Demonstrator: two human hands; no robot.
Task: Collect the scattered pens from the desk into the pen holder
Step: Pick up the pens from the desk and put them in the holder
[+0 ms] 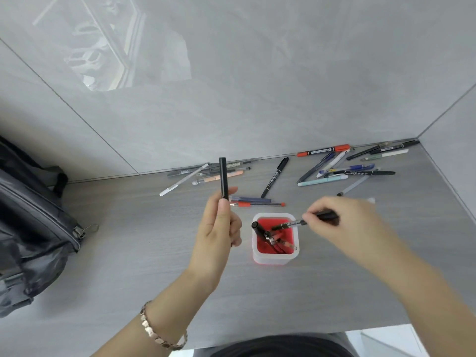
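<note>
A white pen holder point(275, 256) with a red inside stands on the grey wood-grain desk point(128, 253), and everything else sits around it. A few pens already lean inside it, among them a black one point(259, 228) resting against its left rim. The person's right hand point(345, 228) hovers just to the right of the holder, its fingers pinched round the rear of a black pen point(296, 224) that slants down with its tip over the holder's opening; this hand is a little blurred. The left hand point(221, 233) is raised just left of the holder, thumb and fingers closed round the lower end of a black marker point(223, 177) held upright, most of its barrel standing clear above the fingers. A rose-gold link bracelet point(159, 336) circles the left wrist. Just behind the holder lie a red pen point(257, 204) and a dark blue one point(251, 199), side by side. Farther behind and to the left, along the wall, sits a cluster with a white pen point(184, 182) and a peach-coloured pen point(219, 178). Behind the holder a black marker pen point(274, 177) lies alone at an angle. Behind and to the right a larger scatter spreads toward the corner, including an orange marker point(323, 150) and a pale teal pen point(323, 180). Well to the left of the holder a dark grey backpack point(33, 222) rests on the desk.
</note>
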